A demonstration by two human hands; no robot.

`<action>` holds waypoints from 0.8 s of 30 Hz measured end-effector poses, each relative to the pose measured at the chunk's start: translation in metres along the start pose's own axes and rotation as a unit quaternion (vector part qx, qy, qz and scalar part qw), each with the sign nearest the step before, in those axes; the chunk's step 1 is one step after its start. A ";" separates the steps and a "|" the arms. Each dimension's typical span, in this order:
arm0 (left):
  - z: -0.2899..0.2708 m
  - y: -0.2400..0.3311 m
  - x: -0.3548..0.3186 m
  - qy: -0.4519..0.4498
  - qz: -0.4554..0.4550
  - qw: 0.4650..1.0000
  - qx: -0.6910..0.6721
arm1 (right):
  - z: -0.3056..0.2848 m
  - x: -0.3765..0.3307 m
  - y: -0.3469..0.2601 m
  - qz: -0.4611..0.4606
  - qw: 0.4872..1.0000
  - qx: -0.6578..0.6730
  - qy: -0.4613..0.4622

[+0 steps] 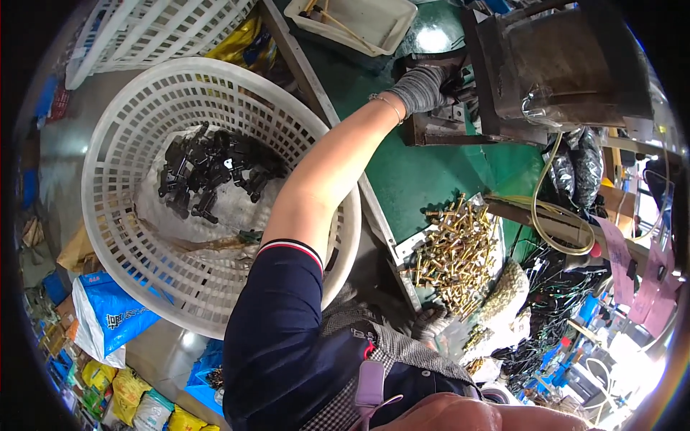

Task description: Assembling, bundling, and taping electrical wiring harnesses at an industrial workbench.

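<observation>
My left hand (420, 87), in a grey knit glove, reaches far forward to a dark metal press (546, 65) on the green bench (431, 176). Its fingers close on a small black part (458, 87) at the machine's base. My right hand (431, 323), also in a grey glove, lies low by my chest at the near edge of a pile of brass bolts (453, 251). Its fingers are partly hidden, so I cannot see whether it holds anything. Under my left arm stands a large white plastic basket (115, 144) holding several black parts (208, 172).
A white tray (392, 29) sits at the back of the bench. A yellow hose (550, 223) loops to the right of the bolts, beside tangled cables (553, 302). A second white basket (129, 36) lies at top left. Blue and yellow bags (108, 316) crowd the floor at lower left.
</observation>
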State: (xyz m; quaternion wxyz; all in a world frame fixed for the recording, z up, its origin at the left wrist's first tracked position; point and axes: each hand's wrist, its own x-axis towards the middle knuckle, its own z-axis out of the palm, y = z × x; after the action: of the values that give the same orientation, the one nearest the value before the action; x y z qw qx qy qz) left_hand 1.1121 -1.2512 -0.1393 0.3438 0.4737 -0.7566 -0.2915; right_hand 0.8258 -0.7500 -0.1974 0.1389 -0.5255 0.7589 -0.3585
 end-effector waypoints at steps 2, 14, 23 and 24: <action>0.001 0.000 -0.002 -0.017 -0.013 1.000 0.002 | -0.003 -0.001 0.000 0.026 1.000 0.006 -0.015; -0.019 0.011 -0.013 0.032 0.041 0.998 -0.035 | -0.020 0.002 0.008 -0.059 0.970 -0.225 -0.071; -0.029 0.024 -0.016 0.053 -0.043 0.994 -0.083 | -0.007 -0.006 0.030 0.070 0.993 -0.091 0.035; -0.032 0.033 -0.022 0.099 -0.095 0.988 -0.072 | -0.006 -0.002 0.021 0.100 0.991 -0.057 0.071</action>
State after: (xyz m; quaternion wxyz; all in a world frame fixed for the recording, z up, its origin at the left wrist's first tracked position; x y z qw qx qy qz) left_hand 1.1273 -1.2218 -0.1005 0.4206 0.5442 -0.6475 -0.3283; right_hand 0.8088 -0.7415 -0.2077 0.0901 -0.4274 0.8347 -0.3354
